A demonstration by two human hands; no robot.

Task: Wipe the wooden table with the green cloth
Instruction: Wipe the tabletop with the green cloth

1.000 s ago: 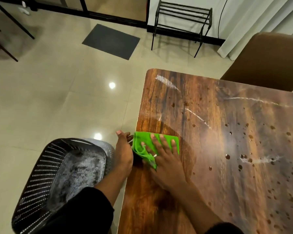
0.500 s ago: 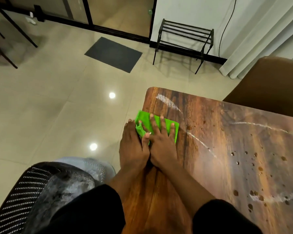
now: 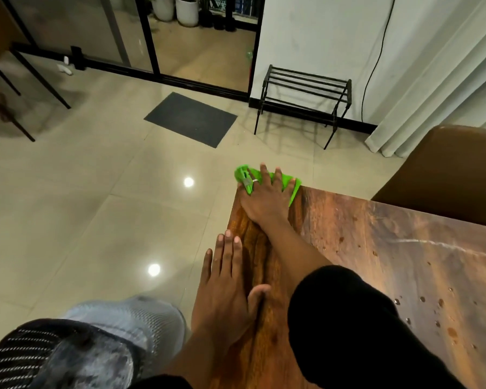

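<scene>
The wooden table point(image 3: 376, 262) fills the right side of the head view, dark brown with water drops and pale streaks toward the right. My right hand point(image 3: 264, 200) lies flat on the green cloth point(image 3: 288, 182) at the table's far left corner, fingers spread, and the cloth bunches over the corner edge. My left hand point(image 3: 225, 287) rests flat and empty along the table's left edge, nearer to me, fingers together and thumb out on the wood.
A dark perforated plastic basket point(image 3: 40, 357) with a grey one under it stands on the tiled floor at the lower left. A brown chair back point(image 3: 446, 169) is behind the table. A black metal rack point(image 3: 306, 91) and a dark mat point(image 3: 191, 117) lie further off.
My right hand has pushed the green cloth away along the left edge to the far corner. My left hand has let go of the cloth and stayed behind on the edge.
</scene>
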